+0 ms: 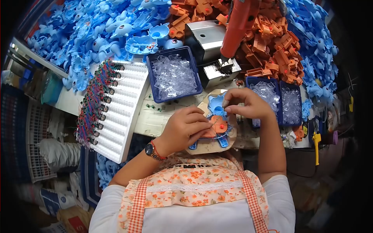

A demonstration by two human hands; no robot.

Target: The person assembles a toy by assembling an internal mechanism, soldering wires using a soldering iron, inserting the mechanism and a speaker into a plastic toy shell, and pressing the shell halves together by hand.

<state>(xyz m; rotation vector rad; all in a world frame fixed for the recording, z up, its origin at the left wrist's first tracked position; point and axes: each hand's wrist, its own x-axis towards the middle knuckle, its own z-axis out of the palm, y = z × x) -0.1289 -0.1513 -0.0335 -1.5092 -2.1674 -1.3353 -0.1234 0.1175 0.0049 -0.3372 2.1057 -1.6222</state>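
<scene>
A blue plastic toy shell (216,103) lies hollow side up on a tan fixture board (228,143) right in front of me. An orange plastic housing (218,126) with a red spot sits in its body part, and blue legs (223,141) stick out toward me. My left hand (188,126) is closed in a pinch over the orange housing's left side, its fingertips hiding what they grip. Curled over the shell's upper right edge, my right hand (248,104) brings thumb and forefinger together beside the round blue cup; whatever is between them is too small to make out.
A white ridged tray (128,97) holds wired parts on the left. Blue bins of clear plastic pieces (173,75) stand behind and to the right. A red power tool (240,27) hangs over a metal block. Blue shells (105,35) and orange housings (285,54) are heaped behind.
</scene>
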